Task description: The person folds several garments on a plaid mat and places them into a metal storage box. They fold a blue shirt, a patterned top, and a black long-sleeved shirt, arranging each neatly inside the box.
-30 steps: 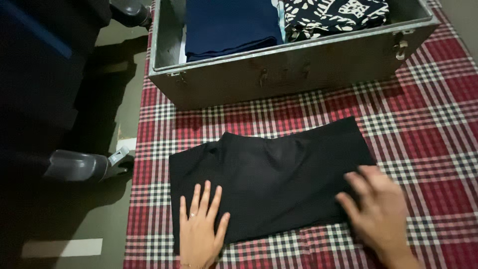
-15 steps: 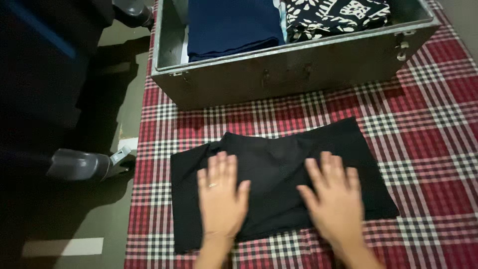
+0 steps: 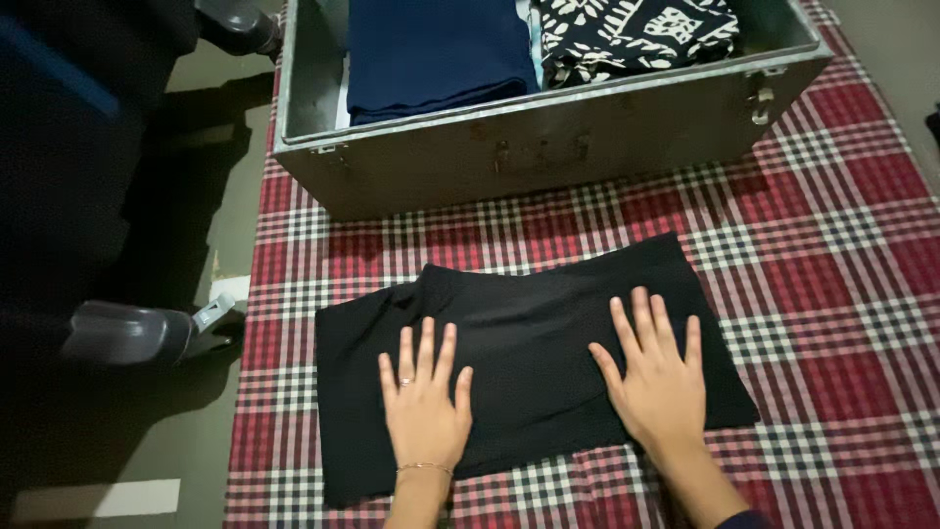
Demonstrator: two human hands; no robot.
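Change: both hands now lie further apart on the black cloth than half a second ago, and the fingers, then blurred, are sharp and flat; a second ago the left hand sat at the near left edge and the right hand at the near right corner.
Left hand (image 3: pixel 424 400): palm down on the near left part of the cloth, fingers straight and slightly spread, thumb out to the right; a ring shows on one finger and a thin chain on the wrist. It grips nothing, only presses flat.
Right hand (image 3: pixel 656 377): palm down on the right half of the cloth, fingers straight and fanned a little, pointing far; it grips nothing.
Black cloth (image 3: pixel 529 333): folded into a rough rectangle, lying flat on the blanket just near of the trunk, a narrow strip of check between them; its left part sticks out as a lower layer under the fold.
Checked blanket (image 3: pixel 832 294): red, white and black check, spread over the floor under cloth and trunk.
Metal trunk (image 3: pixel 548 147): grey, open at the top, standing at the far side of the blanket.
Blue fabric (image 3: pixel 431 49): folded stack in the left part of the trunk.
Patterned fabric (image 3: pixel 636 29): dark with white shapes, folded in the right part of the trunk, beside the blue stack.
Grey chair foot (image 3: pixel 132 333): on the bare floor, left of the blanket, in shadow.
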